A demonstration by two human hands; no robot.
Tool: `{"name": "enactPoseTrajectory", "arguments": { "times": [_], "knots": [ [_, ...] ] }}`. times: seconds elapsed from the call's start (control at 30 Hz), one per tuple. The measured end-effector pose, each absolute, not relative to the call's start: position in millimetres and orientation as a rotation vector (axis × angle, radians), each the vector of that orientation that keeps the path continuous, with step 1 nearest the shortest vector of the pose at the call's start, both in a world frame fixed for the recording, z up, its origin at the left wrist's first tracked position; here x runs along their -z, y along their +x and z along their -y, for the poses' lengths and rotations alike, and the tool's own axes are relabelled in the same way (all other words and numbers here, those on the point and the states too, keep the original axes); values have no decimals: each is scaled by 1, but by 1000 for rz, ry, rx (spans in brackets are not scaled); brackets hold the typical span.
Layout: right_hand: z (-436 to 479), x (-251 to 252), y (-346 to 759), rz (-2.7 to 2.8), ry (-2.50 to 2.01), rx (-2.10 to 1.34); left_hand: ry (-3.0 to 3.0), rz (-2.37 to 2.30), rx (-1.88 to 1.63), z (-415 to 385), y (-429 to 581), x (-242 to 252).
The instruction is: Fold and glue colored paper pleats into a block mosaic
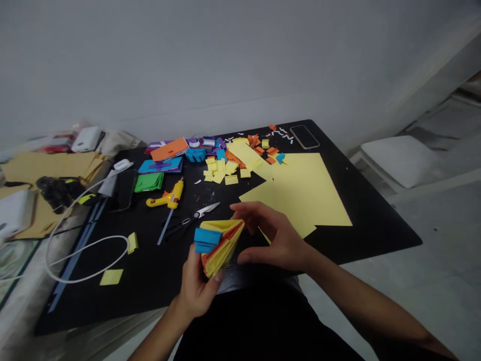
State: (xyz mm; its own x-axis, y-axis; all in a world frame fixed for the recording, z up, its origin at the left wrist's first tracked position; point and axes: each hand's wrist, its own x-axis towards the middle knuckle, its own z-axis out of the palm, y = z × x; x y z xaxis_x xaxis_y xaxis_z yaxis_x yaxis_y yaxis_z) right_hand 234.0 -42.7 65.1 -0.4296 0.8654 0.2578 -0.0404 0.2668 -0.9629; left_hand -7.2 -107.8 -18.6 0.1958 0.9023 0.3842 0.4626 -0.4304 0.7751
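A bundle of folded paper (225, 245), yellow with orange edges and a blue folded piece (206, 239) at its left, is held above the near side of the table. My left hand (197, 286) grips it from below, the thumb pressed along its lower side. Just right of the bundle is my right hand (272, 235), its thumb and fingers apart and nothing seen between them. Scissors (193, 217) lie on the table behind the bundle. Beyond them rests a yellow glue gun (168, 195) with a glue stick in its back end.
Large yellow sheets (311, 190) cover the table's right part. Small cut yellow pieces (221, 170) and orange ones lie at the back, near a phone (304, 137). Stacks of green paper (149, 182) and other colours stand left of these. A white cable (88, 240) loops at left.
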Motion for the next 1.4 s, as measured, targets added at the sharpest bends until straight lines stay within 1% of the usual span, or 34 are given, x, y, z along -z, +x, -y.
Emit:
{"name": "enactPoseTrajectory", "arguments": {
  "times": [0.17, 0.27, 0.4, 0.47, 0.57, 0.67, 0.8, 0.97, 1.1, 1.4],
  "knots": [
    [47, -54, 215, 1428, -603, -1630, 1952, -1129, -1146, 109, 4, 18],
    [52, -46, 208, 1286, -614, -1741, 2007, -1096, -1133, 107, 8, 11],
    [58, -38, 210, 1246, -651, -1696, 2086, -970, -1071, 104, 0, 2],
    [61, -36, 212, 1269, -660, -1639, 2003, -990, -1071, 102, -5, -5],
    [64, -36, 214, 1351, -634, -1563, 1877, -1092, -1192, 95, -9, -20],
    [64, -38, 214, 1443, -539, -1478, 2032, -1017, -1304, 86, -9, -37],
    [63, -39, 215, 1538, -528, -1312, 2167, -892, -1333, 78, -7, -49],
    [63, -39, 217, 1590, -464, -1358, 2128, -796, -1370, 74, -2, -56],
    [62, -40, 218, 1603, -418, -1394, 2112, -823, -1321, 74, 1, -62],
    [56, -43, 226, 1586, -297, -1647, 2147, -937, -1265, 79, -2, -61]
  ]
}}
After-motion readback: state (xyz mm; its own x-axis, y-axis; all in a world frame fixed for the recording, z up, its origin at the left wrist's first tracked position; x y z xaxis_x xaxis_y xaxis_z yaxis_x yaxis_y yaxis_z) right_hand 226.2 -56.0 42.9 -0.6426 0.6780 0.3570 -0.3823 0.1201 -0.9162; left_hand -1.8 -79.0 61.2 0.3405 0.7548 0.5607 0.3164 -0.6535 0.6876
